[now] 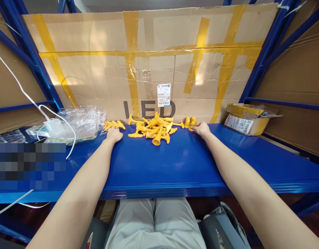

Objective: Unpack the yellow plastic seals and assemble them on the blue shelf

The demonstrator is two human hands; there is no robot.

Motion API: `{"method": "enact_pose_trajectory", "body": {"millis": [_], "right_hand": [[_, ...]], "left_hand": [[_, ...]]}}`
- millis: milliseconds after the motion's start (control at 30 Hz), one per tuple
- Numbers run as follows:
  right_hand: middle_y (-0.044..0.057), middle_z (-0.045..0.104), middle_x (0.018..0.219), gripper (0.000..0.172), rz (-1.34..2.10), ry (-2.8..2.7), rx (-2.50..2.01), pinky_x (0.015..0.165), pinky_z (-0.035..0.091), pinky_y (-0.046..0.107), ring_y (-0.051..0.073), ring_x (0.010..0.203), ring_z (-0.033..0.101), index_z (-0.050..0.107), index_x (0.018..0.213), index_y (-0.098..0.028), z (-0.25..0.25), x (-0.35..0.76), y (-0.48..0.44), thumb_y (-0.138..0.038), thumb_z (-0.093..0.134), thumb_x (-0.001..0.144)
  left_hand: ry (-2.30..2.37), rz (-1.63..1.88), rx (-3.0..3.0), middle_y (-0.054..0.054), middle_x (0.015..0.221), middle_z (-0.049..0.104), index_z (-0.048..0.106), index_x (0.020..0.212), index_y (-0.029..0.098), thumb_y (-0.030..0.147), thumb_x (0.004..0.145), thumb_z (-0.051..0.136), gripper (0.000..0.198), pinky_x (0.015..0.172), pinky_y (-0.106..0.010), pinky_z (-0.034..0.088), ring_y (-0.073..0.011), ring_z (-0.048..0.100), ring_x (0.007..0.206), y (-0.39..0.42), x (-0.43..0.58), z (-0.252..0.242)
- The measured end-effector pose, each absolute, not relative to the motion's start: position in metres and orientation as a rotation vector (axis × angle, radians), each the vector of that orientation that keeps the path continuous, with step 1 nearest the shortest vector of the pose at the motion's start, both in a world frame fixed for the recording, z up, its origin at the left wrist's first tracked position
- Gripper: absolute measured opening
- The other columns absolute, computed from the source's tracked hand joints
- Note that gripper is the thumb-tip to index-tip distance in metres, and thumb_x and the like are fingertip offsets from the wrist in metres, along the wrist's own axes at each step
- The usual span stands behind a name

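Observation:
A heap of several small yellow plastic parts (155,128) lies at the back of the blue shelf (159,166), against a taped cardboard wall. My left hand (114,134) reaches to the heap's left end, its fingers curled over a few yellow parts (114,124). My right hand (201,129) rests at the right end, fingertips touching two upright yellow pieces (189,122). Whether either hand grips a part is hidden by the knuckles.
A crumpled clear plastic bag (80,121) and a white charger with its cable (53,126) lie at the left. An open cardboard box with yellow tape (246,119) stands at the right. Blue rack posts (263,52) frame both sides.

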State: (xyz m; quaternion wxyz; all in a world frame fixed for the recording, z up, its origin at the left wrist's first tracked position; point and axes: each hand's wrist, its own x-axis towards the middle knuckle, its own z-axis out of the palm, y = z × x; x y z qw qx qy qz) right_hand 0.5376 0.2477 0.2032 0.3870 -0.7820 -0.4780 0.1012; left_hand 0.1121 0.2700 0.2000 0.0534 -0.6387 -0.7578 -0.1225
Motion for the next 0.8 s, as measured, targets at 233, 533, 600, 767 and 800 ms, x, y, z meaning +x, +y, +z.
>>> {"method": "enact_pose_trajectory", "body": {"millis": [233, 533, 600, 767, 800], "right_hand": [[0.012, 0.064, 0.115, 0.019, 0.117, -1.575, -2.204, 0.090, 0.046, 0.040, 0.029, 0.116, 0.057, 0.068, 0.097, -0.020, 0.206, 0.523, 0.244, -0.023, 0.058, 0.080], [0.015, 0.063, 0.121, 0.028, 0.077, -1.704, -2.245, 0.091, 0.045, 0.043, 0.031, 0.117, 0.056, 0.067, 0.106, -0.019, 0.208, 0.518, 0.240, -0.022, 0.052, 0.083], [0.015, 0.064, 0.118, 0.028, 0.043, -1.691, -2.271, 0.091, 0.044, 0.045, 0.031, 0.116, 0.056, 0.066, 0.106, -0.018, 0.213, 0.513, 0.237, -0.021, 0.051, 0.083], [0.015, 0.067, 0.110, 0.024, -0.046, -1.786, -2.105, 0.087, 0.045, 0.042, 0.030, 0.109, 0.059, 0.067, 0.101, -0.017, 0.224, 0.493, 0.226, -0.022, 0.047, 0.088], [0.014, 0.068, 0.108, 0.023, -0.065, -1.841, -2.015, 0.085, 0.045, 0.040, 0.028, 0.107, 0.060, 0.067, 0.098, -0.016, 0.225, 0.488, 0.225, -0.022, 0.047, 0.088]], "left_hand": [[-2.379, -0.470, -1.771, -0.018, 0.142, 0.045, 0.063, 0.122, 0.016, 0.024, 0.076, 0.047, 0.049, 0.107, -0.054, 0.032, -0.0368, 0.037, 0.133, 0.261, 0.117, 0.205], [-2.388, -0.466, -1.853, -0.016, 0.147, 0.042, 0.050, 0.137, 0.015, 0.021, 0.074, 0.047, 0.064, 0.108, -0.047, 0.036, -0.0348, 0.038, 0.136, 0.263, 0.116, 0.204], [-2.351, -0.427, -1.916, -0.014, 0.150, 0.040, 0.049, 0.139, 0.015, 0.021, 0.075, 0.046, 0.064, 0.109, -0.044, 0.035, -0.0327, 0.038, 0.136, 0.265, 0.116, 0.203], [-2.357, -0.494, -1.863, -0.014, 0.147, 0.044, 0.056, 0.133, 0.020, 0.023, 0.073, 0.048, 0.060, 0.108, -0.051, 0.036, -0.0348, 0.037, 0.136, 0.265, 0.115, 0.202], [-2.380, -0.512, -1.828, -0.015, 0.145, 0.045, 0.057, 0.131, 0.020, 0.023, 0.073, 0.049, 0.059, 0.106, -0.054, 0.035, -0.0360, 0.037, 0.135, 0.264, 0.115, 0.202]]}}
